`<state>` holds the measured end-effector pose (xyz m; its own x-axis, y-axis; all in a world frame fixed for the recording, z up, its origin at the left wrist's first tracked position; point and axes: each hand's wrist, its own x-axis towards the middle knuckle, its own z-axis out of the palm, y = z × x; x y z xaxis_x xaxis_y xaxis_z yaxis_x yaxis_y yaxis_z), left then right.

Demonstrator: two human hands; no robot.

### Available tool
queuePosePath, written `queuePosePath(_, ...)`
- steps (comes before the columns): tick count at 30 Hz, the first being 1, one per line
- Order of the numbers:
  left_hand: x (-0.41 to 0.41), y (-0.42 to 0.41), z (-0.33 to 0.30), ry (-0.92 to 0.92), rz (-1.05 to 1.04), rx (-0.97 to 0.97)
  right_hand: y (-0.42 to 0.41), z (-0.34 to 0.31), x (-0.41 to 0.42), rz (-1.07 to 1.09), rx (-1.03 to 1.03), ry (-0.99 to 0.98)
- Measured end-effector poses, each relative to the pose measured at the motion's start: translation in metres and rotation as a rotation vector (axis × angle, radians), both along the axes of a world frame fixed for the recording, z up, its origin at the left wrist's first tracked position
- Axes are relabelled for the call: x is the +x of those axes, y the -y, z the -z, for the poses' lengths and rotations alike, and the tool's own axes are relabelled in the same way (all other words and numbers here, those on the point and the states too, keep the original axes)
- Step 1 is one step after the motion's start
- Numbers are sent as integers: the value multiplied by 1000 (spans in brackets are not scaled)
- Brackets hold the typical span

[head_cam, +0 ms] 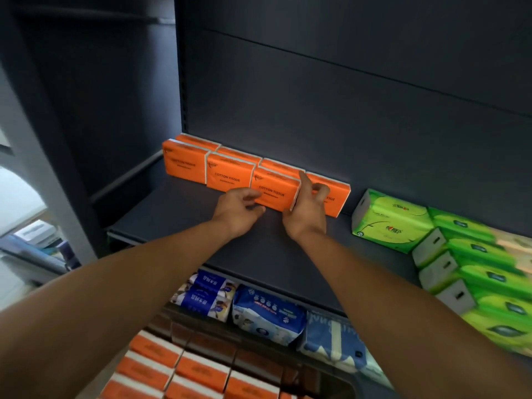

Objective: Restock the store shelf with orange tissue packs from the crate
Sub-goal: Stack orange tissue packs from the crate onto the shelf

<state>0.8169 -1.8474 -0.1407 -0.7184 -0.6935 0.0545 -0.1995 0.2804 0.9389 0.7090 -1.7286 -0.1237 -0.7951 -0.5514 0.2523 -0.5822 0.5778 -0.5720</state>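
Head view, read from left to right. At 9 o'clock a blurred pale area point(20, 203) lies outside the dark shelf unit; its contents cannot be made out. At 7 o'clock, low in the frame, orange tissue packs point(178, 370) with white edges lie side by side in the crate point(331, 383), whose dark rim shows only in part. Toward 11 o'clock from centre, on the dark shelf point(178, 211), more orange packs stand upright in two rows against the back panel point(316, 96); the front row's leftmost pack point(184, 164) and the one beside it point(229, 175) touch side to side. At centre, the left hand point(239, 210) lies with its fingers loosely curled against the lower left front of the third front pack point(273, 191); whether it grips or merely touches cannot be told. The right hand point(306, 210) holds that pack's right end, thumb raised along the edge and fingers curled in front of the rear pack point(335, 194) just beside it. Below the shelf, at 6 o'clock, blue and white packets point(267, 315) sit on a lower shelf. At 3 o'clock a green tissue pack point(391, 223) lies on the same shelf, well apart from the orange row, and a line of further green packs point(483, 280) runs toward 4 o'clock.
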Motion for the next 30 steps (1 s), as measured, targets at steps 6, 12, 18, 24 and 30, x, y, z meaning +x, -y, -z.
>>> queuePosePath(6, 51, -36, -26, -19, -26, -50, -37, -11, 49, 26, -29, 40)
queuePosePath(12, 111, -80, -34, 1, -47, -151, -76, -14, 108, -92, -112, 10)
queuePosePath(18, 177, -127, -5, 150, -32, -130, -117, 5, 176, -138, -57, 48)
queuePosePath(24, 254, -179, 58, 363, 45, -46, -171, 75, 248, -158, 152, 324)
queuePosePath(30, 306, -216, 107, 479, 105, 22, -232, 154, 312, -7, 492, 641)
